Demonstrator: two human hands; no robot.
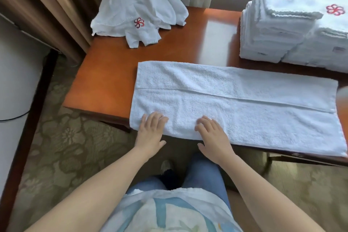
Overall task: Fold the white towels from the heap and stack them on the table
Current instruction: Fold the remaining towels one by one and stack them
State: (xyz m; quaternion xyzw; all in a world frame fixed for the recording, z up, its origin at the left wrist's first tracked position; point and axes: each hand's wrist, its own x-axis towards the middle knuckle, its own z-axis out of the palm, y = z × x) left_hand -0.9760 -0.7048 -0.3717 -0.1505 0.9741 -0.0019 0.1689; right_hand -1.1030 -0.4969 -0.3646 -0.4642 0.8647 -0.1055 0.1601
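Observation:
A white towel (235, 103) lies folded lengthwise into a long strip along the near edge of the wooden table (113, 73). My left hand (151, 132) rests flat on its near-left corner with straight fingers. My right hand (212, 134) lies flat on the strip's near edge a little to the right, fingers spread. A crumpled heap of white towels (135, 7) with a red flower logo sits at the table's far left. Two stacks of folded towels (293, 24) stand at the far right.
Brown curtains (47, 5) hang behind the table's left end. Patterned carpet (66, 147) covers the floor at left and below. A white appliance or cabinet (15, 71) stands at the far left. Bare tabletop shows between the heap and the stacks.

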